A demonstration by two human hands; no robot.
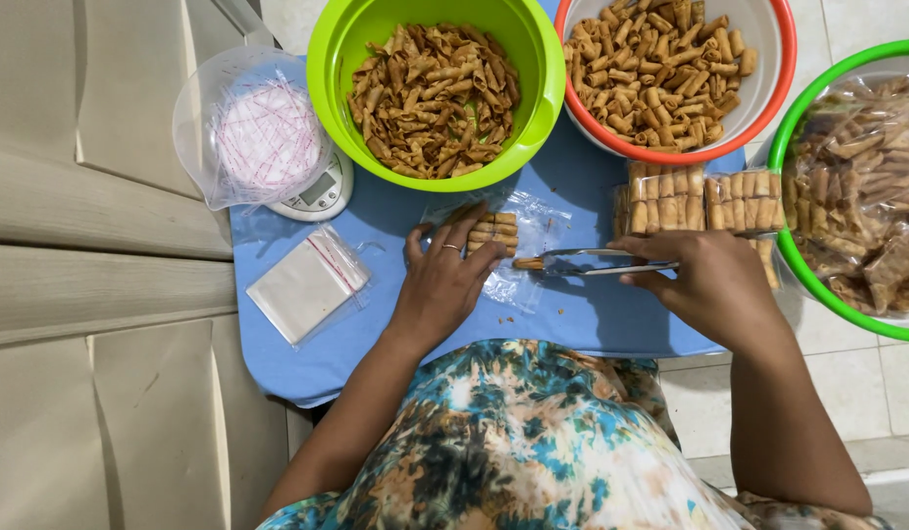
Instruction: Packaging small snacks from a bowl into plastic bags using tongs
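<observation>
My left hand [442,280], a ring on one finger, presses flat on a clear plastic bag [518,245] lying on the blue table [572,324]. Several rolled brown snacks [493,232] lie stacked inside the bag under my fingertips. My right hand [707,283] grips metal tongs [601,261] laid level, pointing left. The tong tips pinch one rolled snack [529,263] at the bag's mouth.
A lime green bowl [533,118] of snacks and a red-rimmed white bowl [768,98] of rolls stand at the back. At the right a green-rimmed bowl [786,137] holds packed bags. Filled packs [704,199], empty bags [305,285] and a covered kitchen scale [312,191] lie around.
</observation>
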